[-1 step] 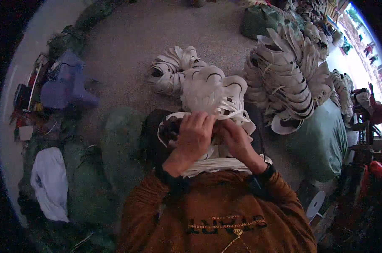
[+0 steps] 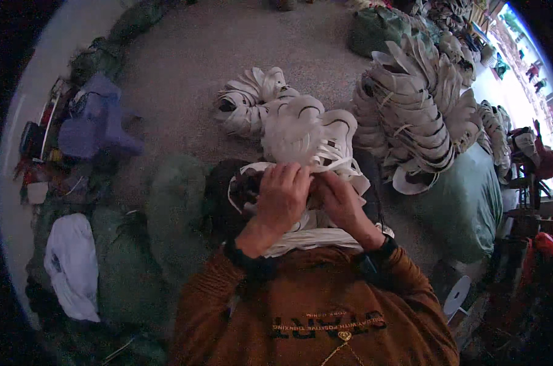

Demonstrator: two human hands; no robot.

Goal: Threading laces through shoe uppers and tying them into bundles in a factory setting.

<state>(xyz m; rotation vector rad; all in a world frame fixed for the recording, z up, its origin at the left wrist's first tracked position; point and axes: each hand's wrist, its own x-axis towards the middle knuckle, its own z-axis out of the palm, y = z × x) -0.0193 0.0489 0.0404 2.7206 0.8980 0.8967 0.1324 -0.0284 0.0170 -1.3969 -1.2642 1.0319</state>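
Note:
White shoe uppers lie in my lap, one of them a laced upper (image 2: 339,131) with its tongue end pointing away from me. A white shoelace (image 2: 336,165) crosses it just ahead of my fingertips. My left hand (image 2: 282,190) is closed, its fingers bent down over the near part of the upper. Close beside it, my right hand (image 2: 340,198) is closed too, thumb and fingers pinched at the upper near the lace. The exact grip points are hidden under the fingers. A pale, rounded upper (image 2: 293,131) lies just beyond my left hand.
Beyond my lap, a bundle of nested white uppers (image 2: 246,107) rests on the floor. A larger stack of uppers (image 2: 404,113) sits at right on a green sack (image 2: 462,204). At left stand a purple plastic chair (image 2: 93,122) and green sacks with a white bag (image 2: 73,265).

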